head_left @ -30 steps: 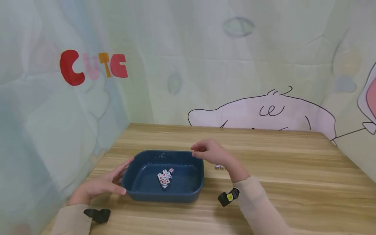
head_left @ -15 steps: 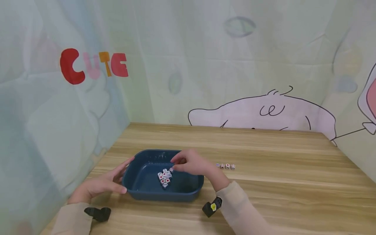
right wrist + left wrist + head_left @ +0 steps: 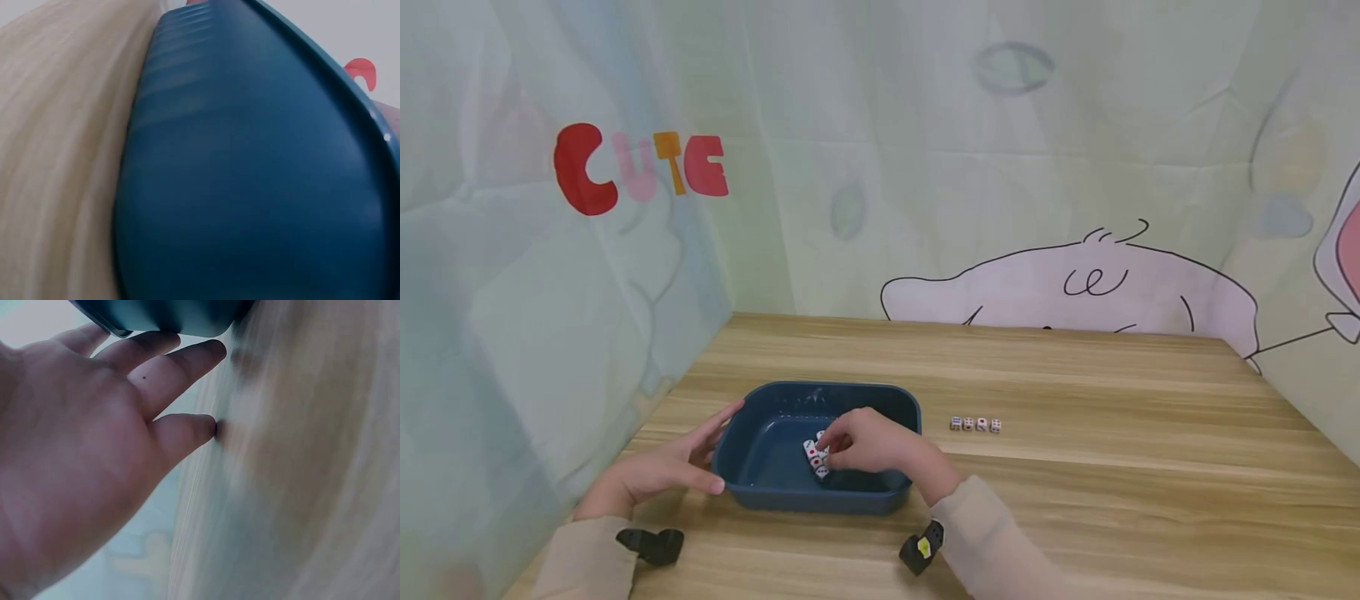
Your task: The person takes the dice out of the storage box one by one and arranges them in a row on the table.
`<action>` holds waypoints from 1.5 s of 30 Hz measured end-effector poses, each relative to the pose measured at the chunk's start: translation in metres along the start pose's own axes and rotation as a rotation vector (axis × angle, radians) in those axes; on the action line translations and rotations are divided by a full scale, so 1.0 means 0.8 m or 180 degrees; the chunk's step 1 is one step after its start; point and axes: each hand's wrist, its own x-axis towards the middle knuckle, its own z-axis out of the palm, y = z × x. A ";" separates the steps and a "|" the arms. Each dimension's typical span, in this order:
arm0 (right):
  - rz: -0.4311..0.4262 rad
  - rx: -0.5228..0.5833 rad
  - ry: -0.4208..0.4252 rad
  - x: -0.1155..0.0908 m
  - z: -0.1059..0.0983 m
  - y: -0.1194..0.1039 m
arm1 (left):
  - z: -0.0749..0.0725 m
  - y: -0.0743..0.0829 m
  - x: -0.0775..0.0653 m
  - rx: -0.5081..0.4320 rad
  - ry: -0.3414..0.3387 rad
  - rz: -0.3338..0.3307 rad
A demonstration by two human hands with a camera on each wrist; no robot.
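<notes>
The L hand [image 3: 658,475] is resting against the L side of the blue tray [image 3: 812,502], w/ its thumb at the front corner and the other fingers going along the side. Its fingers are pointing out almost straight, w/ gaps btwn them, and they're just touching the tray, w/o curling round it.

The R hand [image 3: 868,442] is hanging inside the tray, over a small bunch of white dice [image 3: 810,450] w/ red & dark dots. Its fingers are bending down, w/ thumb & pointer finger tips close together at the bunch. The hand is hiding some dice, so one can't tell if it's pinching any. The bunch is sitting on the tray floor, a bit L of the middle.

4 more dice [image 3: 968,424] are sitting in a neat row on the wood table [image 3: 1112,467], to the R of the tray, w/ tiny gaps btwn them. Both arms are wearing light sleeves [image 3: 587,558] & black gadgets [image 3: 655,547] at the wrists. Behind, a pale cloth [image 3: 925,183] is hanging, w/ a big cartoon [image 3: 1022,292] drawn on it, & "CUTE" letters [image 3: 706,171] are showing at the L.
</notes>
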 end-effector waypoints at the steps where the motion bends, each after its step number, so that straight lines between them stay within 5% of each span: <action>1: 0.0007 -0.0005 -0.0011 0.000 0.001 -0.001 | 0.000 0.000 0.000 0.0005 -0.0001 -0.0001; 45: 0.0155 -0.0487 -0.0067 0.014 0.024 0.007 | 0.000 0.000 0.002 -0.0036 -0.0032 0.0026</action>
